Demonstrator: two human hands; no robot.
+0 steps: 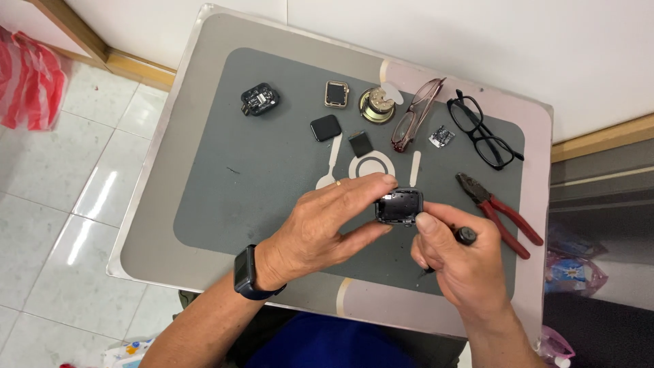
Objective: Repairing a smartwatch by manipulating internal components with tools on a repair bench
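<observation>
My left hand (323, 228) and my right hand (460, 262) meet over the middle of a grey mat (259, 177). Between them is a small black watch case (399, 206), opened and showing its inside. Left fingers and thumb pinch it from the left side, and the right thumb presses on its lower right corner. My right hand also holds a thin black-handled tool (465, 236) in its fist. I wear a dark watch (245, 272) on my left wrist.
On the mat lie a black module (259, 99), a gold watch body (336, 94), a black screen (325, 127), a small dark part (360, 144), a round brass part (377, 105), reddish glasses (413, 114), black glasses (482, 129), a tiny board (441, 137), white pieces (372, 165), red-handled pliers (499, 213).
</observation>
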